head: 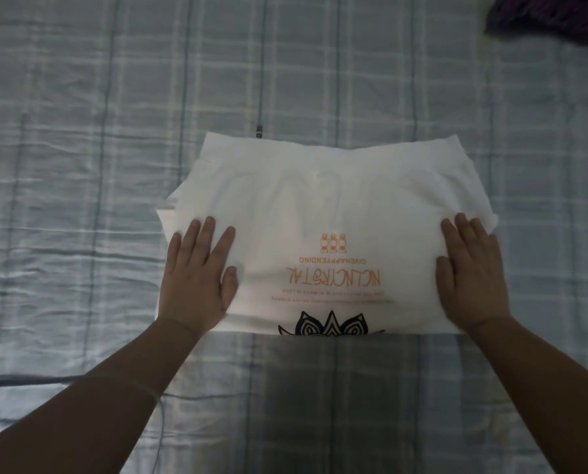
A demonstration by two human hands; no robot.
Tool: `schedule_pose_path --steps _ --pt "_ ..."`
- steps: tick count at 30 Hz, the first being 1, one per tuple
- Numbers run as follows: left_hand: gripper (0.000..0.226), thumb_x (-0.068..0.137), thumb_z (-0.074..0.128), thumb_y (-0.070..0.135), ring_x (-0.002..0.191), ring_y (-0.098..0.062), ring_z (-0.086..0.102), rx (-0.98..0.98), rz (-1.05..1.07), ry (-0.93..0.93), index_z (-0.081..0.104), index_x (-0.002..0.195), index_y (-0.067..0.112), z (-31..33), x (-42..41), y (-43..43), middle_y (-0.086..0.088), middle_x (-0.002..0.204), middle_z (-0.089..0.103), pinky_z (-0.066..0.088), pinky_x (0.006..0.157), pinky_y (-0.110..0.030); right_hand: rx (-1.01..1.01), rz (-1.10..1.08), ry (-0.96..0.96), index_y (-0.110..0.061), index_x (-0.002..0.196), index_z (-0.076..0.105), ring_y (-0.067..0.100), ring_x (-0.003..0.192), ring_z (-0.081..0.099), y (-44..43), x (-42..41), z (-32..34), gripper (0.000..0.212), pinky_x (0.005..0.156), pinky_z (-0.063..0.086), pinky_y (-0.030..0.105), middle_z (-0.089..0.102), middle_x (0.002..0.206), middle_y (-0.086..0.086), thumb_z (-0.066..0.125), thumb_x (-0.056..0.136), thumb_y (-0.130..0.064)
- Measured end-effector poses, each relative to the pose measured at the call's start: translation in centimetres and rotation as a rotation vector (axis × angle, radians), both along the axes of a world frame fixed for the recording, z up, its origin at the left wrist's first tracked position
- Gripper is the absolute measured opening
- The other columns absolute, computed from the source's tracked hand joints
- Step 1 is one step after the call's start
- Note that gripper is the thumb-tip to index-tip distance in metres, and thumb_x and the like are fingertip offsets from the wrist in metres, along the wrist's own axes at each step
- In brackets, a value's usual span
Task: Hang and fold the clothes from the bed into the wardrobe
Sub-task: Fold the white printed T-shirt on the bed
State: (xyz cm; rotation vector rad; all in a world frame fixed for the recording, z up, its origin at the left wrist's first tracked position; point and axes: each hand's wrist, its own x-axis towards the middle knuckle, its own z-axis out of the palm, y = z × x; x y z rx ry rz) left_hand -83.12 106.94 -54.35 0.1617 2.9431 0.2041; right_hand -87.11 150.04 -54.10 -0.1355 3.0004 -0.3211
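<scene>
A white T-shirt [319, 206] lies folded into a rectangle on the bed, its orange lettering and a dark petal-shaped print facing up near the front edge. My left hand [200, 271] lies flat on the shirt's left edge with fingers straight. On the right edge my right hand [470, 271] presses flat in the same way. Neither hand holds the cloth.
The bed [80, 165] is covered by a pale blue checked sheet with creases. A dark purple garment [559, 18] sits at the far right corner. A small dark object [259, 131] lies just beyond the shirt's far edge.
</scene>
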Motion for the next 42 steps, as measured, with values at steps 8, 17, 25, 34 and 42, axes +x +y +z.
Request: schedule_pose_path --steps 8,17,25,34,42 --pt "0.057 0.097 0.036 0.035 0.149 -0.034 0.022 0.005 0.008 0.037 0.038 0.148 0.010 3.9 -0.4 3.2 -0.016 0.156 0.035 0.015 0.120 -0.057 -0.148 -0.069 -0.007 -0.001 0.141 0.048 0.034 0.139 0.038 0.9 0.3 2.2 0.055 0.119 0.024 0.049 0.045 0.149 0.019 0.040 0.091 -0.023" --pt "0.041 0.089 0.050 0.021 0.109 -0.029 0.057 0.285 -0.263 0.052 0.057 0.128 0.010 6.3 -6.2 19.3 -0.009 0.118 0.063 0.050 0.090 -0.044 -0.408 -0.582 -0.011 -0.002 0.136 0.051 0.031 0.131 0.044 2.4 5.1 3.8 0.056 0.115 0.021 0.019 0.050 0.141 0.015 0.049 0.084 -0.022" --pt "0.029 0.095 0.052 0.028 0.091 -0.026 0.056 0.436 -0.072 -0.152 0.046 0.118 0.010 6.6 -10.4 35.6 -0.008 0.113 0.048 0.049 0.069 -0.039 -0.574 -0.762 -0.271 -0.014 0.129 0.052 0.025 0.110 0.057 4.2 6.1 4.3 0.041 0.095 0.047 0.039 0.059 0.120 0.004 0.063 0.090 -0.023" --pt "0.071 0.084 0.061 0.062 0.110 -0.033 0.058 0.138 0.156 -0.330 0.035 0.127 0.011 4.5 -12.4 42.7 -0.009 0.122 0.046 0.045 0.082 -0.042 -0.592 -0.756 -0.418 -0.021 0.119 0.055 0.024 0.104 0.062 4.2 6.8 3.6 0.035 0.083 0.047 0.030 0.062 0.111 0.000 0.063 0.089 -0.038" --pt "0.058 0.095 0.055 0.019 0.105 -0.036 0.059 0.248 0.107 -0.366 0.024 0.142 0.007 3.2 -13.4 42.0 -0.015 0.124 0.043 0.040 0.072 -0.036 -0.669 -0.872 -0.454 -0.026 0.102 0.054 0.017 0.080 0.058 3.7 5.9 4.1 0.031 0.070 0.044 0.029 0.059 0.089 -0.007 0.068 0.082 -0.046"
